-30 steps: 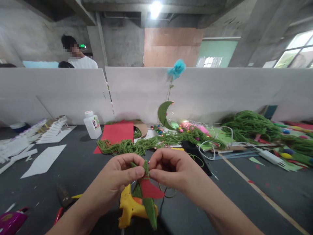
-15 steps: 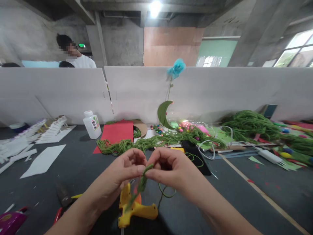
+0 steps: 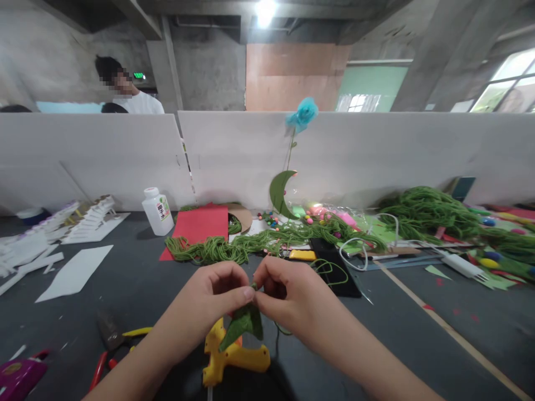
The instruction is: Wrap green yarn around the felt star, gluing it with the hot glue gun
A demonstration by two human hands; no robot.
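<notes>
Between my two hands hangs a green pointed piece [image 3: 244, 322], perhaps part of a star; its upper part is hidden by the fingers. The thumb and fingers of my left hand [image 3: 211, 292] pinch its top edge from the left. My right hand [image 3: 288, 292] pinches the same top edge from the right, its fingertips almost meeting the left ones. A yellow glue gun [image 3: 246, 358] lies on the table just below and behind the piece. Part of a green yarn loop [image 3: 282, 329] shows under my right hand.
Green yarn [image 3: 209, 249], a red sheet [image 3: 200, 223] and a white bottle [image 3: 157, 213] stand along the back. A green crescent [image 3: 279, 195] with a blue flower [image 3: 304, 114] leans there. Pliers [image 3: 109, 331] lie left, a charger [image 3: 463, 267] right. A person [image 3: 140, 103] is behind the partition.
The green piece has turned from a narrow, edge-on view to show its broad pointed side. Both hands have moved slightly down, still pinching it.
</notes>
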